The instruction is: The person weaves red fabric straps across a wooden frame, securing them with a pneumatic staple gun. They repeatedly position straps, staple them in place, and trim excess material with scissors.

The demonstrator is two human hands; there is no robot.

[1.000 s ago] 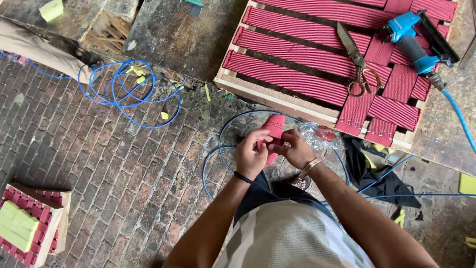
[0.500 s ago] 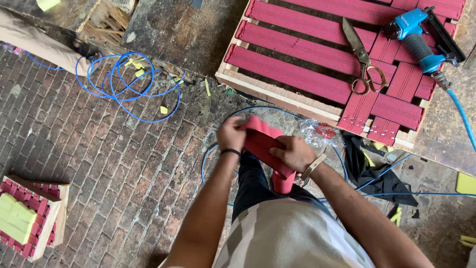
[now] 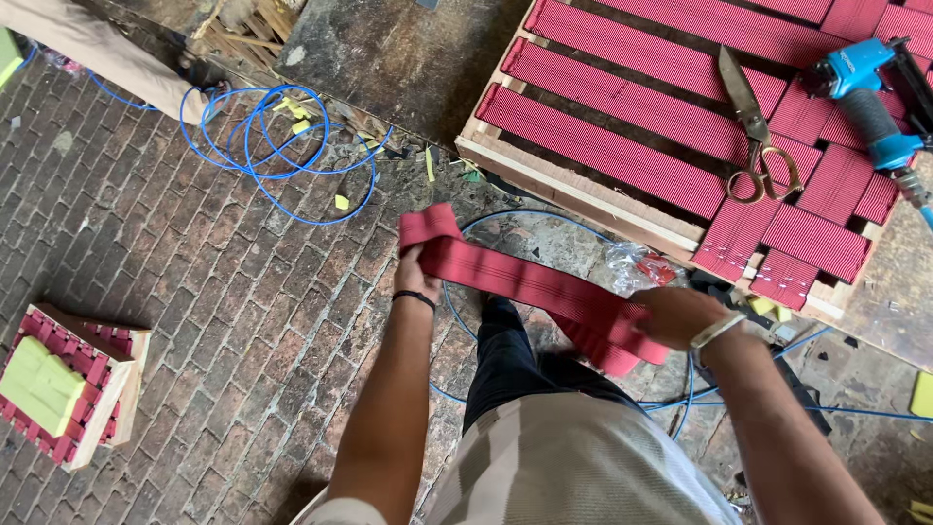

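Overhead, both hands, left hand and right hand, stretch red webbing strap.

Brick-paved floor, coiled blue hose, wooden frame, daylight

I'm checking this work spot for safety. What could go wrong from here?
1. The blue hose lies in loops on the brick floor, and another run curves round the person's legs: a likely trip hazard.
2. The scissors and nail gun lie loose on the webbed frame; a tug might knock them off.
3. The red webbing is stretched between the left hand and right hand; it may slip free.
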